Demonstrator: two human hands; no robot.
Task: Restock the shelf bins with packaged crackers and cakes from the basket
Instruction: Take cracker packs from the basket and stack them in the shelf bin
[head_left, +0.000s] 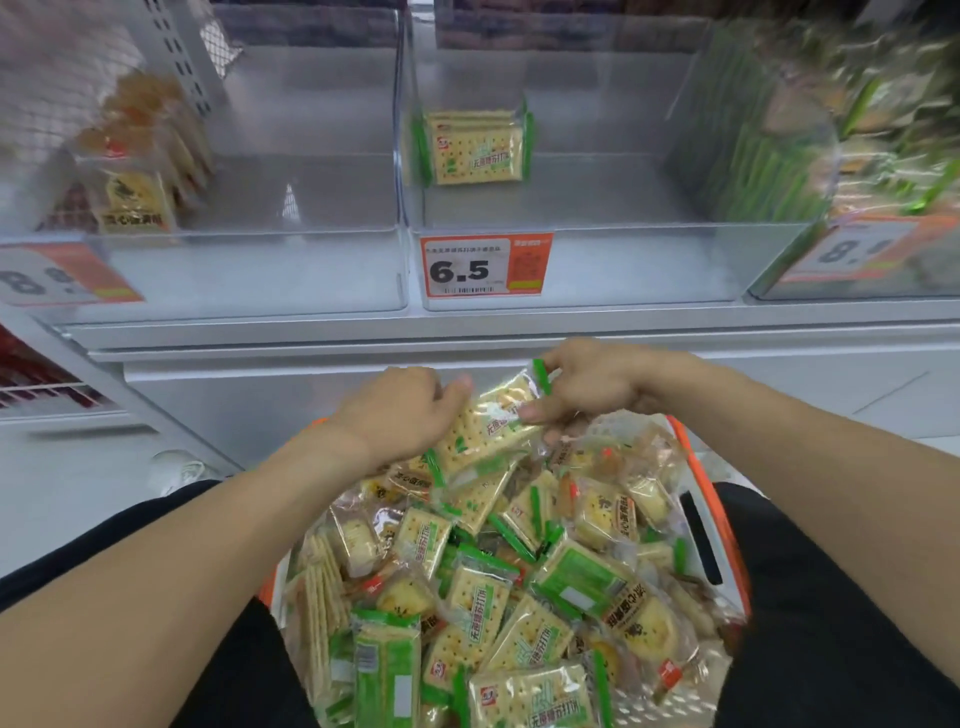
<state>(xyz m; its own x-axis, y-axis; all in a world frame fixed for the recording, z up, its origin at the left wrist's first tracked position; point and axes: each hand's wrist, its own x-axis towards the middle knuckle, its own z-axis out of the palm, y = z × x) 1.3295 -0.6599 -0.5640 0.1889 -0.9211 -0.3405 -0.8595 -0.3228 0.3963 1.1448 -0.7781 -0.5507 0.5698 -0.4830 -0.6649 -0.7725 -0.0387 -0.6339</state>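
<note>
An orange and white basket (727, 535) on my lap brims with several green-edged cracker packets (478, 597) and yellow cake packets (602, 514). At its far end my left hand (400, 415) and my right hand (587, 389) both grip green cracker packets (488, 421) held just above the pile. The middle clear bin (571, 260), with a 6.5 price tag (485, 266), holds a few green cracker packets (475, 148) standing at its back left. The left clear bin (249, 270) holds a few yellow cake packets (137, 171) at its left side.
A right-hand bin (779, 156) is heaped with green-edged packets, blurred. Price tags (62, 275) hang on the left bin and on the right bin (857, 249). A white shelf ledge (467, 332) runs between the bins and the basket. A lower shelf (41, 384) is at the left.
</note>
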